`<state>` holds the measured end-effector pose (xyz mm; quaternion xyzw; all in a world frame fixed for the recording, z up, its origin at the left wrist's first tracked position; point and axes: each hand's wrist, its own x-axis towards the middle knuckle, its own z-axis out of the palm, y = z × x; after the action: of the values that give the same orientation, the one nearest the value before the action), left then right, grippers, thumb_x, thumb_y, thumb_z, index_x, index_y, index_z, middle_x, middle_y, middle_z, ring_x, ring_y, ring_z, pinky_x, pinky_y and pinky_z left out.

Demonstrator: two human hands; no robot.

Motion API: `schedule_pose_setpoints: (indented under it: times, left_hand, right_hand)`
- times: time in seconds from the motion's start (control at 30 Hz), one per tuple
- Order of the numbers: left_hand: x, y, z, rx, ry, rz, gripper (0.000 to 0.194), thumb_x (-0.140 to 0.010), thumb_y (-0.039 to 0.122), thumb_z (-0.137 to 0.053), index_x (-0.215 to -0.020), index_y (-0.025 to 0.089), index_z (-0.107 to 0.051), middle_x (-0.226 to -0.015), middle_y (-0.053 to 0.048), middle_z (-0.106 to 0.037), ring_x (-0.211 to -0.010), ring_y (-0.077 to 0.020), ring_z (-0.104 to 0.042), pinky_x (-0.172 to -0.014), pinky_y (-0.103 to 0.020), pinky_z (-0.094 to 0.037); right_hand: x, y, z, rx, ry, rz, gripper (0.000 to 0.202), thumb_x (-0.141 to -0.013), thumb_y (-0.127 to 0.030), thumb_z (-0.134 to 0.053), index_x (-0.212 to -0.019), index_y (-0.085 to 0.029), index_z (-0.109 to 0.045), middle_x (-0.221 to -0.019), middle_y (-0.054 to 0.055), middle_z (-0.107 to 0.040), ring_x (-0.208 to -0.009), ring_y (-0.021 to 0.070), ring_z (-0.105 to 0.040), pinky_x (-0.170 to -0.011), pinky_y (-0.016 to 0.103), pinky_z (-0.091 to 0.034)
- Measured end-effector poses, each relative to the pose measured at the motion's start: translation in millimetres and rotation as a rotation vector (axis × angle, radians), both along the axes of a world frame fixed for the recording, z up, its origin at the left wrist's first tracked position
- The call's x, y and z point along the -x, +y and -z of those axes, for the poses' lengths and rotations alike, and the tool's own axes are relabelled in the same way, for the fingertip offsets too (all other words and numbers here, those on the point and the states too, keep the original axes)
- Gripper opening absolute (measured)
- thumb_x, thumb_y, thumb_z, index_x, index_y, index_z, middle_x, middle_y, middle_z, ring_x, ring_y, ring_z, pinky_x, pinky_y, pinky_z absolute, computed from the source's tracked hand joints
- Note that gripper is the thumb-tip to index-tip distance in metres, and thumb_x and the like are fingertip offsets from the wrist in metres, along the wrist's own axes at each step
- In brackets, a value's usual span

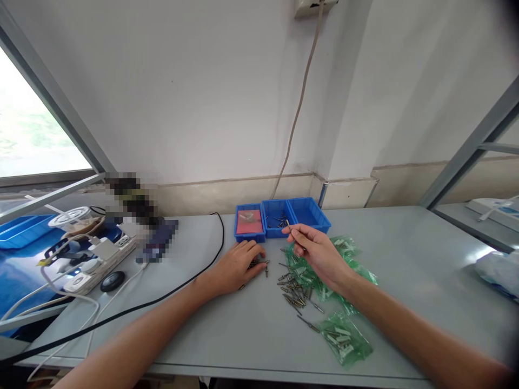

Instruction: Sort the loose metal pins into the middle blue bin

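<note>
My right hand (314,248) is raised above the table, thumb and fingertips pinching a slim metal pin (288,223) near the front of the middle blue bin (278,233). My left hand (239,265) rests on the tabletop, fingers curled over a small bunch of metal pins (259,263) that shows between thumb and index finger; the rest is hidden by the palm. Between the hands lies a loose pile of similar pins (294,294), thin shafts with a thicker part. Green plastic bags (310,273) lie partly beneath my right hand, and another green bag (346,340) with pins sits closer to me.
A left blue bin (250,237) holds a red piece; a right blue bin (310,213) adjoins the middle one at the wall. A black cable (178,289) crosses the left side, near a black mouse (112,281), a power strip (97,265) and a lidded cup (71,219).
</note>
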<state>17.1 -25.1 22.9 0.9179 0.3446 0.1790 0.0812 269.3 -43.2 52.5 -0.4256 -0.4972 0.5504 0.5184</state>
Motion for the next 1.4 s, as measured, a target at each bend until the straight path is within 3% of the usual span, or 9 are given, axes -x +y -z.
schedule_pose_setpoints:
  times: [0.27, 0.47, 0.6, 0.87, 1.13, 1.4]
  left_hand:
    - [-0.1, -0.7, -1.7, 0.013, -0.013, 0.007, 0.021, -0.109, 0.040, -0.054, -0.116, 0.022, -0.061, -0.105, -0.006, -0.064, -0.097, -0.0230, -0.058, -0.088, -0.035, -0.047]
    - [-0.4, -0.7, -2.1, 0.015, -0.012, 0.006, 0.019, -0.109, 0.039, -0.054, -0.116, 0.022, -0.061, -0.104, -0.006, -0.064, -0.096, -0.0227, -0.058, -0.088, -0.035, -0.047]
    - [-0.7, -0.9, -2.6, 0.020, -0.001, 0.002, 0.019, -0.108, 0.038, -0.056, -0.116, 0.022, -0.061, -0.105, -0.006, -0.063, -0.096, -0.0229, -0.058, -0.088, -0.035, -0.047]
    - [-0.4, -1.5, -3.1, 0.020, 0.000, 0.000, 0.018, -0.108, 0.038, -0.056, -0.115, 0.022, -0.061, -0.104, -0.006, -0.063, -0.095, -0.0230, -0.057, -0.086, -0.034, -0.047]
    - [-0.2, -0.8, -2.3, 0.012, -0.013, 0.005, 0.021, -0.109, 0.040, -0.053, -0.115, 0.022, -0.061, -0.104, -0.006, -0.063, -0.096, -0.0231, -0.058, -0.087, -0.035, -0.047]
    - [-0.2, -1.2, -2.7, 0.012, -0.011, 0.006, 0.021, -0.109, 0.040, -0.054, -0.116, 0.022, -0.061, -0.103, -0.006, -0.064, -0.096, -0.0229, -0.058, -0.087, -0.035, -0.047]
  right_hand:
    - [-0.7, -0.5, -1.2, -0.084, -0.212, 0.083, 0.034, -0.092, -0.055, -0.071, -0.102, -0.022, -0.074, -0.093, 0.003, -0.068, -0.067, 0.0149, -0.046, -0.061, 0.030, -0.038]
    - [-0.3, -1.7, -2.8, -0.159, -0.303, 0.129, 0.031, -0.090, -0.053, -0.074, -0.092, -0.022, -0.074, -0.077, 0.000, -0.062, -0.068, 0.0172, -0.049, -0.063, 0.031, -0.040]
    - [-1.0, -0.9, 1.7, -0.247, -0.357, 0.137, 0.025, -0.091, -0.048, -0.076, -0.093, -0.023, -0.074, -0.080, 0.002, -0.066, -0.076, 0.0199, -0.056, -0.071, 0.033, -0.045]
    - [0.4, -4.3, 2.8, -0.346, -0.475, 0.146, 0.018, -0.094, -0.043, -0.072, -0.097, -0.025, -0.073, -0.085, 0.003, -0.070, -0.077, 0.0217, -0.061, -0.072, 0.036, -0.048]
    - [-1.2, -1.8, 1.4, -0.238, -0.353, 0.122, 0.025, -0.091, -0.050, -0.075, -0.097, -0.025, -0.074, -0.085, 0.002, -0.068, -0.077, 0.0206, -0.058, -0.072, 0.034, -0.047]
    - [0.1, -1.3, -3.4, 0.003, -0.014, -0.047, 0.038, -0.086, -0.057, -0.078, -0.100, -0.022, -0.076, -0.089, 0.002, -0.065, -0.064, 0.0122, -0.044, -0.060, 0.028, -0.039]
